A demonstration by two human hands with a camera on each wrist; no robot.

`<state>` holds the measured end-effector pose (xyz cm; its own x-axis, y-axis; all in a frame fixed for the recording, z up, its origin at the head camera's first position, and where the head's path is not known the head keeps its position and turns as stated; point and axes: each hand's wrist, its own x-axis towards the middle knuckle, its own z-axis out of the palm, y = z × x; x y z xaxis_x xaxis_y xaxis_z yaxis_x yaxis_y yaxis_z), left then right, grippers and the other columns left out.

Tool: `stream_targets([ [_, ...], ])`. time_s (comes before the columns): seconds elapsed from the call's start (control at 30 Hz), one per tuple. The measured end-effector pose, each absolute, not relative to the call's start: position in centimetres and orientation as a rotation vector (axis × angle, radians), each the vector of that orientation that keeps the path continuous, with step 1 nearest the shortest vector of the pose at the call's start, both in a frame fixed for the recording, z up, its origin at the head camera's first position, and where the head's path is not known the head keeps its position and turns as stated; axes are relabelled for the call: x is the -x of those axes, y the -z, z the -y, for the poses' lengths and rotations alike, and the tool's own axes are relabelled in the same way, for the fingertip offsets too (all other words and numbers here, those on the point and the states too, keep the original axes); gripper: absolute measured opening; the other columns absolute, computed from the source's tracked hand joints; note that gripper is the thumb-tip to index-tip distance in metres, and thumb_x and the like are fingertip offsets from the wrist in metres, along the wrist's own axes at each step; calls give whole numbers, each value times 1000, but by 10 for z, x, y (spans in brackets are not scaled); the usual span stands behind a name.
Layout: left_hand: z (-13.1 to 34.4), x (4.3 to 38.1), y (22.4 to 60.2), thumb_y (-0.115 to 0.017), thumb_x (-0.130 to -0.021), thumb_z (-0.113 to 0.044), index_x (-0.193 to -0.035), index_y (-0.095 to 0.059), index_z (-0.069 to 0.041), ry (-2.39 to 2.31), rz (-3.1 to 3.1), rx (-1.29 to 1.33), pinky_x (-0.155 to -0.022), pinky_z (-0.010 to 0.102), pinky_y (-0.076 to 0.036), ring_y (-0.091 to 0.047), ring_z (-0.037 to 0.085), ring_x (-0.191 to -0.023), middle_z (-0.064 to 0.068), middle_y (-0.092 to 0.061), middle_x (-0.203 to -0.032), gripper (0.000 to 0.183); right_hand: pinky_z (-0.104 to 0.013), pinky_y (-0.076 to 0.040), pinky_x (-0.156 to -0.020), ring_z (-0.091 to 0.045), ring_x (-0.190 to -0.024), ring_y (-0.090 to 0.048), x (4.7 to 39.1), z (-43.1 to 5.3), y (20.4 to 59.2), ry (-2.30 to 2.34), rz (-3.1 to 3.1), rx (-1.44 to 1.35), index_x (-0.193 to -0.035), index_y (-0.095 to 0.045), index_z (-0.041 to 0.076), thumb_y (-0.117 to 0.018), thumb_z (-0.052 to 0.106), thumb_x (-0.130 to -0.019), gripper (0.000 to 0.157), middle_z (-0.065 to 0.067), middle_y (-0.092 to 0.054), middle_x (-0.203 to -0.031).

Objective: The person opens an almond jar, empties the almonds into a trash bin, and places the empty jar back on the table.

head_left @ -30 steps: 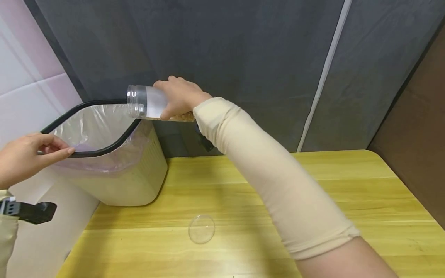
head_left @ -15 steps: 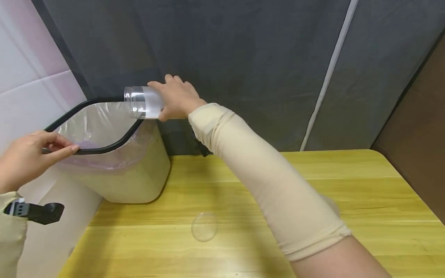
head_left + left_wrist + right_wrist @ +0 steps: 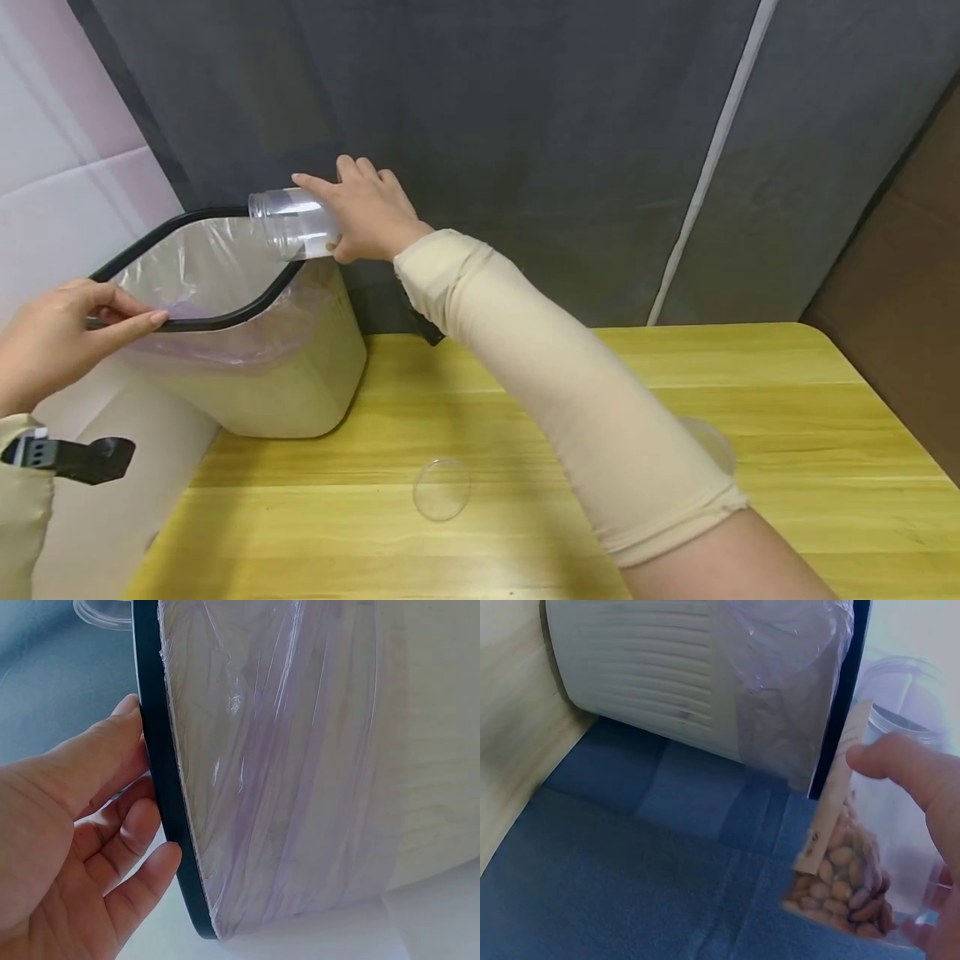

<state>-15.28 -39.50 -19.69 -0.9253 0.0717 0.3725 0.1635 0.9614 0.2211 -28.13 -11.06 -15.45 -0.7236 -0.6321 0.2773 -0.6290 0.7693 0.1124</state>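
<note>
My right hand (image 3: 371, 208) grips a clear plastic jar (image 3: 294, 225) with a white label. The jar lies on its side in the head view, its uncovered mouth over the right rim of a cream trash bin (image 3: 251, 400). In the right wrist view, several nuts (image 3: 840, 885) that look like peanuts or almonds rest in the jar's bottom end. My left hand (image 3: 63, 337) pinches the bin's black rim (image 3: 161, 742) between thumb and fingers at the near left side. A thin plastic liner (image 3: 202, 258) covers the inside of the bin and folds over its edge.
A round clear lid (image 3: 442, 490) lies flat on the yellow wooden table (image 3: 525, 550). Another clear round piece (image 3: 708, 443) shows partly behind my right sleeve. Dark grey fabric (image 3: 525, 125) hangs behind, with a white panel (image 3: 67, 192) at left and a brown one (image 3: 892, 267) at right.
My right hand has moved left with the jar, so its mouth reaches further over the bin. The left hand keeps its place on the rim.
</note>
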Motion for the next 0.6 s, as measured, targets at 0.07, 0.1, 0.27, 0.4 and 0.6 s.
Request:
stream_targets([
  [0.07, 408, 157, 205, -70, -82, -22, -75, -65, -6, 338, 2708, 145, -49, 19, -33, -37, -4, -62, 6, -52, -75, 18, -25, -30, -87, -13, -109, -35, 279, 114, 154, 27, 2637, -983, -145, -14, 40, -63, 44, -80, 82, 2, -37, -126],
  [0.1, 415, 159, 209, -71, -81, -21, -73, -65, -10, 339, 2685, 138, -49, 21, -34, -37, -3, -63, 3, -51, -73, 15, -25, -29, -89, -13, -110, -34, 278, 115, 154, 30, 2625, -985, -145, -14, 41, -63, 43, -80, 81, 3, -36, -126],
  [0.27, 445, 168, 220, -75, -77, -20, -70, -66, -14, 406, 2636, 163, -47, 21, -35, -37, 1, -65, 1, -51, -70, 13, -28, -21, -100, -13, -115, -31, 273, 121, 151, 76, 2584, -967, -144, -12, 43, -63, 38, -82, 80, 3, -33, -131],
  [0.4, 453, 170, 223, -74, -79, -25, -72, -66, -12, 404, 2642, 167, -46, 16, -36, -38, -1, -65, 3, -51, -73, 17, -29, -16, -104, -13, -118, -30, 270, 123, 149, 94, 2566, -960, -144, -12, 44, -64, 37, -83, 80, 3, -32, -132],
  [0.6, 413, 148, 201, -71, -81, -19, -72, -64, 3, 377, 2676, 150, -49, 13, -32, -35, -8, -62, 4, -51, -68, 25, -29, -12, -105, -13, -119, -28, 268, 123, 150, 66, 2563, -952, -144, -12, 44, -64, 37, -83, 80, 4, -31, -131],
])
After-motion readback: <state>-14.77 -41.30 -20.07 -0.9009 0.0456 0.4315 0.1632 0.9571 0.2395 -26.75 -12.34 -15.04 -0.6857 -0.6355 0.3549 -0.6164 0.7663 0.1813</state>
